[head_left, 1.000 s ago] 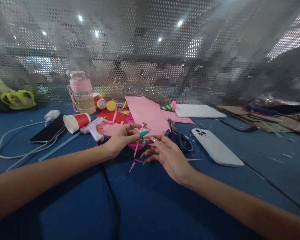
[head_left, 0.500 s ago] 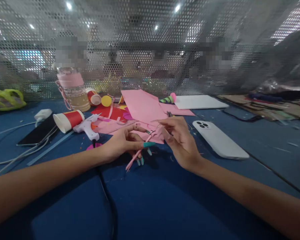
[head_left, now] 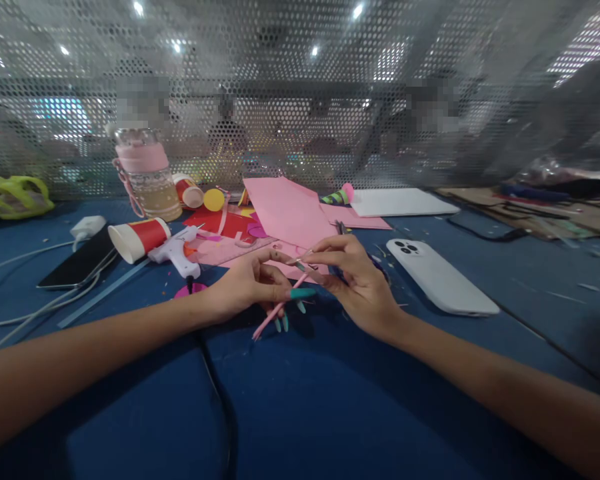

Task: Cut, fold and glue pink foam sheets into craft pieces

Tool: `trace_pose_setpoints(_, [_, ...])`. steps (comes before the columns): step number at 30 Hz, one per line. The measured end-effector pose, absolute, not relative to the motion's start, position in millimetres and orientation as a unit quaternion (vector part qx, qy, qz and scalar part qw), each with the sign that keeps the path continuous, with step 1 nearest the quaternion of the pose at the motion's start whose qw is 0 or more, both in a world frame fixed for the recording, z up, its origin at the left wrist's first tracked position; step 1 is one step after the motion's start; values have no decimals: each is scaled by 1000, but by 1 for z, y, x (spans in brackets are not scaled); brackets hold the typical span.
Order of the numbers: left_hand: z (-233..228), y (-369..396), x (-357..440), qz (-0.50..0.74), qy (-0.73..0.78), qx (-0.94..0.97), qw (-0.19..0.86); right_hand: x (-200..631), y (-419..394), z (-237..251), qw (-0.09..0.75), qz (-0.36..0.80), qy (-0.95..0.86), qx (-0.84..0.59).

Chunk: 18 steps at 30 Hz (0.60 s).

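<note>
**Two hands hold a thin pink paper strip**

The left hand (head_left: 250, 290) and the right hand (head_left: 357, 283) meet over the blue table (head_left: 330, 400). Both pinch a thin pink paper strip (head_left: 275, 312) with their fingers closed on it. The strip slants down toward the table. Just behind the strip lies a big pink paper sheet (head_left: 285, 210). A white glue gun (head_left: 177, 252) and a tipped red paper cup (head_left: 137, 240) lie left of the strip. A white phone (head_left: 440, 277) lies to its right.
</note>
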<state>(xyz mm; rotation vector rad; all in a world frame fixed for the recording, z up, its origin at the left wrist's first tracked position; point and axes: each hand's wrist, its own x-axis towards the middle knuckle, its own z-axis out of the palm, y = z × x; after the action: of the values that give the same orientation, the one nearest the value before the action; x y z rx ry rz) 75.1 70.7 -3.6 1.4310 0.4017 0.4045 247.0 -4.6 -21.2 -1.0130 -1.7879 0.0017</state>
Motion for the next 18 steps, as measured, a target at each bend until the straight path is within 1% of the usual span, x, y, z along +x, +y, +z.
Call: trace_pose_setpoints(18, [-3, 70, 76, 185, 184, 653, 711, 247, -5, -21, 518, 16, -745, -420])
